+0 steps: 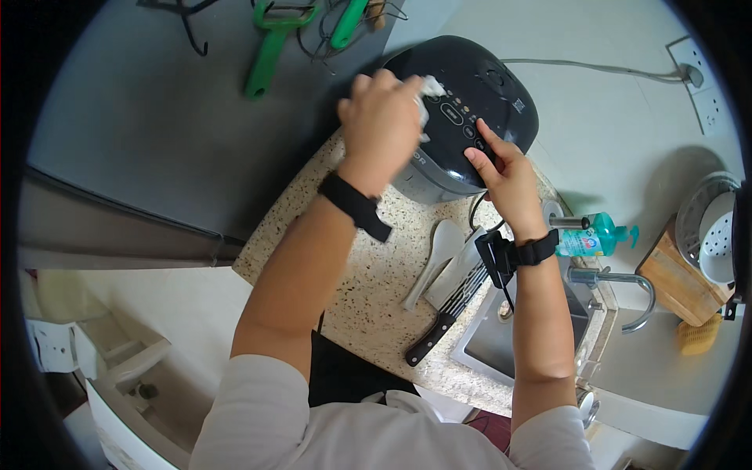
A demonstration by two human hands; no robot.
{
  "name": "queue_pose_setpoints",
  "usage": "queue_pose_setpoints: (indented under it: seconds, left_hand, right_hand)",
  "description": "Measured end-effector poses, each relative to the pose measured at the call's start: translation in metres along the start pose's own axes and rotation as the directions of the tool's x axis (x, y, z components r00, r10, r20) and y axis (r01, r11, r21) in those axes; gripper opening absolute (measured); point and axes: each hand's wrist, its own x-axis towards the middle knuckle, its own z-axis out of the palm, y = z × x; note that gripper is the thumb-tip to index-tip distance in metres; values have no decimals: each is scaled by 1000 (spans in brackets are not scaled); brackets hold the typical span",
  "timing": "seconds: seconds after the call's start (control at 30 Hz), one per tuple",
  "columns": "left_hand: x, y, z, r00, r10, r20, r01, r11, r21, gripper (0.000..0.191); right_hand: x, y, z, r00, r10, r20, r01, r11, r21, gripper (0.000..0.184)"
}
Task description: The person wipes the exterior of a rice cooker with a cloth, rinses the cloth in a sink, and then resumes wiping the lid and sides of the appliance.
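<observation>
A black rice cooker (499, 114) with a button panel on its lid stands at the back of the speckled stone counter (370, 282). My left hand (385, 126) is over the lid's left side, slightly blurred, with a crumpled white tissue or cloth (433, 87) in its fingers against the panel. My right hand (510, 176) grips the cooker's front right corner, thumb and forefinger resting on the lid; its other fingers are mostly hidden. In front of the cooker lie a pale rice paddle (443, 244) and a slotted-blade kitchen knife with a black handle (432, 339).
A steel sink (490, 338) with a curved faucet (643, 288) is on the right, beside a green soap bottle (593, 235). A grey fridge (176, 147) borders the counter's left, with a green peeler (273, 53) on it. The cooker's cord (593, 66) runs to a wall socket (699, 82).
</observation>
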Motion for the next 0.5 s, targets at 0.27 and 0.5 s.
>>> queue_pose_setpoints:
  seconds: [0.27, 0.5]
  left_hand:
    - [-21, 29, -4, 982, 142, 125, -142, 990, -9, 27]
    - [-25, 43, 3, 979, 190, 77, -191, 982, 9, 28]
  right_hand:
    - [-2, 5, -5, 998, -60, -14, 58, 991, -119, 46]
    - [-3, 15, -4, 997, -60, -43, 56, 995, -77, 42]
